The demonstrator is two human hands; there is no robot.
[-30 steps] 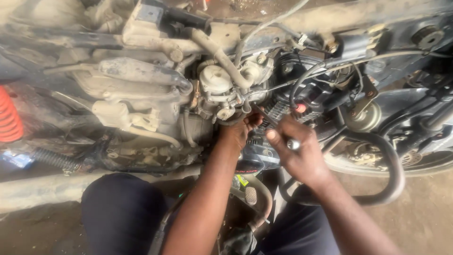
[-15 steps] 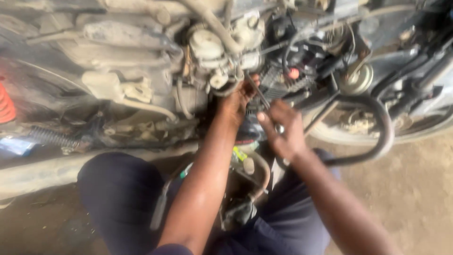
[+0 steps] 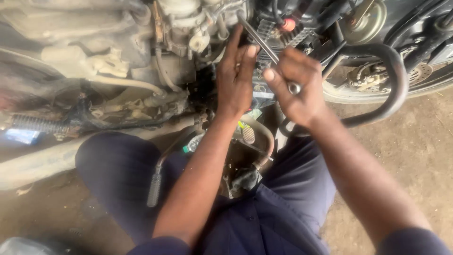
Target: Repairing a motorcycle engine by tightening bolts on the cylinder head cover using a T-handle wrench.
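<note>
A slim metal rod-like tool — bright steel, with a rounded end showing at the lower right — is held slantwise in front of the engine of a motorcycle, its upper end reaching toward the grimy carburettor area. Whether it is a wrench or a driver cannot be told from this view. Beside its tip a finned cylinder block and a small red cap are seen. The engine casing is coated in pale dust and oil; a curved black exhaust pipe loops to the right, in front of a wheel rim. Below, a footpeg and a coiled spring are visible. The ground is bare, dusty concrete, outdoors or in an open workshop.

The right hand is closed around the tool's lower end, thumb pressed along the shaft. The left hand is raised palm-first against the engine, fingers extended upward, its thumb laid on the tool's shaft — not clenched. Both forearms extend up from knees clad in dark blue trousers.
</note>
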